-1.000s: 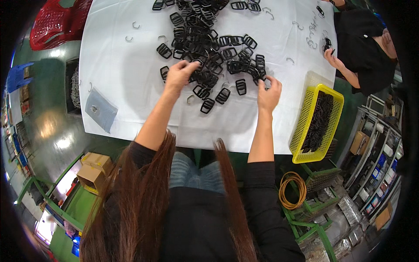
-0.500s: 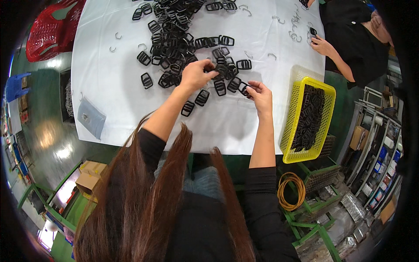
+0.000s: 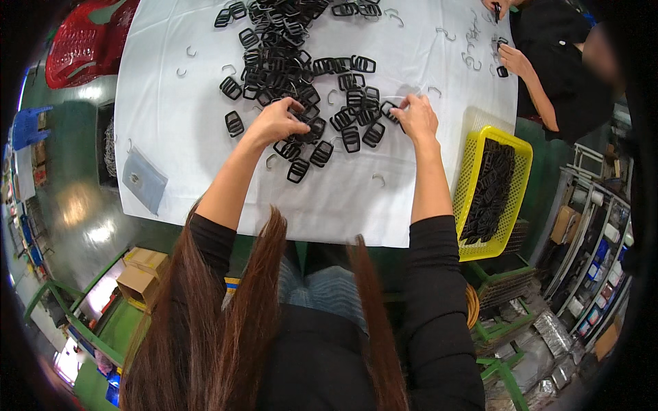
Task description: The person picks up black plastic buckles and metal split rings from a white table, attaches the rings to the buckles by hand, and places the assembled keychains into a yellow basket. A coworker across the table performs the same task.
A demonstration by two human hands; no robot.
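Observation:
Many black plastic buckles, frame-shaped with crossbars, lie in a long pile and a looser group on the white-covered table. My left hand is at the lower end of the pile. Its thumb and forefinger are apart, the thumb close beside a black buckle; whether it touches is unclear. To the right, my right hand pinches another black buckle between thumb and fingers, at the edge of the loose group. Thin pale hook-shaped pieces are scattered on the cloth.
A yellow perforated basket holding black buckles stands at the table's right edge. Across the far right corner, a co-worker's hand handles buckles. A grey-blue packet lies at the left, with a red chair beyond the table.
My left hand has moved left, away from the loose buckles toward the pile. My right hand has risen slightly away from me, with a buckle at its fingertips. The view has shifted a little.

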